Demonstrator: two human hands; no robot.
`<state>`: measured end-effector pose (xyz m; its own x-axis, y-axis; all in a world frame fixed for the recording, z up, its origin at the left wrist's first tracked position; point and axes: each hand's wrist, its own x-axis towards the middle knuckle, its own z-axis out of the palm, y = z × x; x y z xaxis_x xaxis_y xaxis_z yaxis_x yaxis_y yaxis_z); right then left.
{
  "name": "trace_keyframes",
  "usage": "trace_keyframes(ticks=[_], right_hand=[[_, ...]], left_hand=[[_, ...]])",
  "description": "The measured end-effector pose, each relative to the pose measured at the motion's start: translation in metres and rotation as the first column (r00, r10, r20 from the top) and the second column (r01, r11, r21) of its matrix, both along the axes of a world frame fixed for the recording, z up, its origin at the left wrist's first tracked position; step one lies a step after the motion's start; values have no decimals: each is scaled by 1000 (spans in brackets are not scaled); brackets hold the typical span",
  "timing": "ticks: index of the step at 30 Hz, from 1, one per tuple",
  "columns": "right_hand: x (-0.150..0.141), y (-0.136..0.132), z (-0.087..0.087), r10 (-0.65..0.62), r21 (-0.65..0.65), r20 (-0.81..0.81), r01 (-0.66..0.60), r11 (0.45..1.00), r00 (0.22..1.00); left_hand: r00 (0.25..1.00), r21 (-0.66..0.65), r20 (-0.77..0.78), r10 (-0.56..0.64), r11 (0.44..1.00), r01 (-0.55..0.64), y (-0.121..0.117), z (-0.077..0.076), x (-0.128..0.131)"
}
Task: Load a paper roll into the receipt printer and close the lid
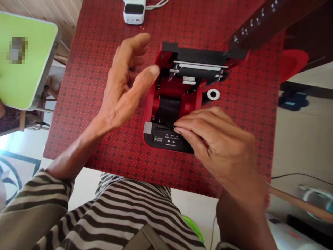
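Observation:
A small red and black printer point(177, 100) lies on the red patterned tablecloth point(104, 69) with its lid point(197, 57) swung open toward the far side. A black ribbon roll point(168, 108) sits inside its bay. My right hand point(218, 146) rests on the printer's black front panel, its fingers pressed together in a pinch at the near edge of the ribbon. My left hand point(127, 83) hovers just left of the printer, fingers spread and curved, holding nothing.
A white ring point(213, 94) sits at the printer's right side. A white device with a cable point(134, 11) stands at the table's far edge. A green table point(23, 59) stands off to the left. A dark bar point(262, 21) crosses the upper right.

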<state>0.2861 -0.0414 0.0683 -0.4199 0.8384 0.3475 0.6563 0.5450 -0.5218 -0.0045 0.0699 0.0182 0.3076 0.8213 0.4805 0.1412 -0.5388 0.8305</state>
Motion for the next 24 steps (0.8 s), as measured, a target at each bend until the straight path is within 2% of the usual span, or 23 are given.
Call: trace_keyframes(ticks=[2, 5, 12, 17, 22, 24], right_hand=[[5, -1, -3, 8, 13, -25, -8, 1000, 1000], [9, 3, -4, 25, -4, -23, -25, 1000, 999], [2, 12, -5, 5, -16, -10, -5, 1000, 1000], [-6, 2, 1, -48, 21, -24, 49, 999, 999], [-11, -16, -4, -58, 97, 3, 57, 994, 998], [-12, -24, -8, -101, 135, -8, 101, 986, 995]], left_hand=[[996, -64, 4, 92, 994, -92, 10, 8, 16], [996, -68, 34, 79, 995, -77, 9, 14, 33], [981, -118, 186, 54, 992, -32, -4, -1, 46], [978, -203, 198, 62, 979, -21, -13, 0, 68], [984, -272, 149, 99, 961, -55, -20, 2, 47], [984, -232, 143, 103, 970, -68, -18, 3, 36]])
